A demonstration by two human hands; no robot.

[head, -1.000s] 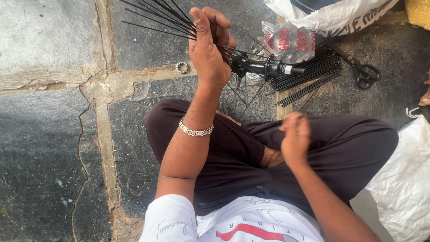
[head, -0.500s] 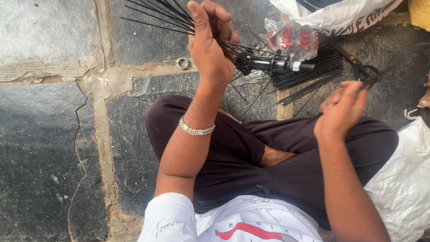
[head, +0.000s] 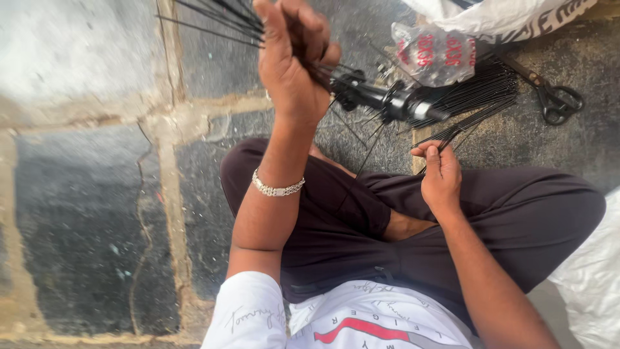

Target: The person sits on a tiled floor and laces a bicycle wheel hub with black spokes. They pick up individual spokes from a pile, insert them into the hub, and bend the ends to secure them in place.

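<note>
Beside the black hub (head: 387,100), a clear red-printed packet (head: 436,55).

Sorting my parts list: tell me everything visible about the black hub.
The hub is a glossy black, metal-looking cylinder with a flange, lying roughly level above the lap. Thin black spokes fan from its left end through the raised left hand, which grips there. The right hand, below, pinches a spoke.

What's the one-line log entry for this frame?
left hand: grip shut on spoke bundle | right hand: pinching single spoke | hub: spokes attached | scissors: on floor
</note>
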